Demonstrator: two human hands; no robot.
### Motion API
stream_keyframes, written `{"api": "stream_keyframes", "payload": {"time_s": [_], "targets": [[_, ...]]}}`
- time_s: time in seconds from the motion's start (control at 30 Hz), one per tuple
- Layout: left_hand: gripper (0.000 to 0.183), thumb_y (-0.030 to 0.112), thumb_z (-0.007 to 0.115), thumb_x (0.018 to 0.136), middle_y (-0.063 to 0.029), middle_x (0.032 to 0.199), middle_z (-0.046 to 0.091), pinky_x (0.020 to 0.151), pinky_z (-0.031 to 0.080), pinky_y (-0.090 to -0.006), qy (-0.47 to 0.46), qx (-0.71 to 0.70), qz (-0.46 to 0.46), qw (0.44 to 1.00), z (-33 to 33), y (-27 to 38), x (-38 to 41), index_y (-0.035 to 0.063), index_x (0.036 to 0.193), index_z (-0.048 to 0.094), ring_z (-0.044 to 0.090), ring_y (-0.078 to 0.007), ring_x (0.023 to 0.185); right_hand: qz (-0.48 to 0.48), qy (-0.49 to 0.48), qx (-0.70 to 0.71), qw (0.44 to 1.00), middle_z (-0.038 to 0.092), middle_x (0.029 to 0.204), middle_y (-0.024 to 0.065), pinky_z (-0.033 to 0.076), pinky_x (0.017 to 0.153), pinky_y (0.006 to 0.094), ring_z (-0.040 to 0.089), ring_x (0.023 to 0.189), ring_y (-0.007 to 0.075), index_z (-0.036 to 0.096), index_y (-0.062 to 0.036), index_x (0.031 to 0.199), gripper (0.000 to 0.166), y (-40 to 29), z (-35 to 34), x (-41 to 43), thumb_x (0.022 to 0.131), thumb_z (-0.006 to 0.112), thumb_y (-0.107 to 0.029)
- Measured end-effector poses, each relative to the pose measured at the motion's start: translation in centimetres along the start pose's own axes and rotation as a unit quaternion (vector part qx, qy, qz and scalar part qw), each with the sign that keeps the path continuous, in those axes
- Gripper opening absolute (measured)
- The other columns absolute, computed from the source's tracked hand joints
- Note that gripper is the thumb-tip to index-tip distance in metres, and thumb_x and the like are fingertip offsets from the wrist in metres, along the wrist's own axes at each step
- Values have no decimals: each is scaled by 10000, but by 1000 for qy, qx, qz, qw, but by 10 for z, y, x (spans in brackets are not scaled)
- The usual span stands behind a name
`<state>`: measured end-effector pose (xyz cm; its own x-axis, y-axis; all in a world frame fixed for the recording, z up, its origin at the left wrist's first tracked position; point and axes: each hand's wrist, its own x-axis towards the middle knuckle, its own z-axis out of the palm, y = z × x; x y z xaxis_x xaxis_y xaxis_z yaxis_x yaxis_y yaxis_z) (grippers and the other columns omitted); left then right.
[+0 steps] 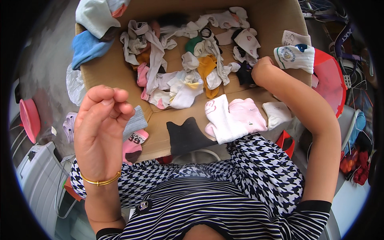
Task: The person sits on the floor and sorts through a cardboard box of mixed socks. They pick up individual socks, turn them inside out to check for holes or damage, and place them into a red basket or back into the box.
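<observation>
My left hand (100,132) is raised near the box's left front corner, palm visible, fingers loosely curled and holding nothing. A gold bangle (100,182) circles that wrist. Inside the cardboard box (105,67), my right hand (262,69) reaches down at the right wall beside a dark sock (244,76). Its fingertips are hidden, so a grip cannot be made out. Loose socks fill much of the box, among them a mustard sock (207,70) and a green one (192,45). Over the front edge hang a black sock (189,135), a white sock (220,120) and a pink sock (249,114).
A blue sock (90,48) and a pale sock (96,18) drape over the left edge; a white patterned sock (295,57) hangs on the right. Left on the floor are a plastic bag (75,85) and lilac clogs (69,126). A red basin (328,81) and bicycle (345,39) stand right.
</observation>
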<state>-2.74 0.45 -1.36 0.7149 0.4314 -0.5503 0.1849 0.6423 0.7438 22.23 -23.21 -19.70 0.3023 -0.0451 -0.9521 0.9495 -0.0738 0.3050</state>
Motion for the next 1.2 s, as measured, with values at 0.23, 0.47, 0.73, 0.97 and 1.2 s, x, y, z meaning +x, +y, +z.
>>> {"api": "stream_keyframes", "payload": {"time_s": [0.23, 0.47, 0.73, 0.97, 1.2], "targets": [[164, 85, 502, 896, -95, 1000, 600, 821, 471, -301, 3, -5, 30, 1000, -5, 7, 0, 25, 1042, 549, 571, -153, 858, -98, -8, -103, 990, 652, 1072, 56, 483, 796, 380, 612, 977, 215, 637, -180, 1144, 462, -6, 8, 17, 727, 720, -361], [155, 70, 490, 902, -78, 1007, 597, 818, 482, -296, -26, -11, 34, 999, -8, 5, -3, 43, 1044, 544, 577, -144, 848, -169, 9, 24, 985, 652, 1067, 44, 490, 788, 377, 616, 956, 227, 630, -168, 1140, 488, 0, -10, -10, 697, 740, -341], [220, 87, 500, 899, -106, 1065, 618, 888, 457, -301, -50, 57, 64, 995, -8, -9, 13, 15, 1095, 570, 589, -178, 988, -418, 278, 662, 556, 608, 862, 11, 480, 658, 249, 588, 778, 98, 599, -63, 1013, 222, 13, -49, -106, 791, 610, -58], [582, 368, 619, 880, -83, 1130, 569, 867, 428, -259, -172, 218, 64, 958, 21, -18, 22, -46, 1264, 476, 534, -130, 998, -475, 262, 818, 193, 603, 857, -12, 502, 616, 216, 571, 678, 42, 585, -78, 1030, 187, -23, -72, -203, 876, 486, -42], [326, 163, 622, 875, -21, 1054, 595, 826, 438, -221, -288, 174, 11, 942, 26, -19, 16, 9, 1152, 543, 542, -75, 959, -502, 240, 823, 113, 619, 949, 45, 525, 718, 271, 614, 810, 109, 523, -58, 1141, 245, -25, -68, -189, 902, 476, -82]]}}
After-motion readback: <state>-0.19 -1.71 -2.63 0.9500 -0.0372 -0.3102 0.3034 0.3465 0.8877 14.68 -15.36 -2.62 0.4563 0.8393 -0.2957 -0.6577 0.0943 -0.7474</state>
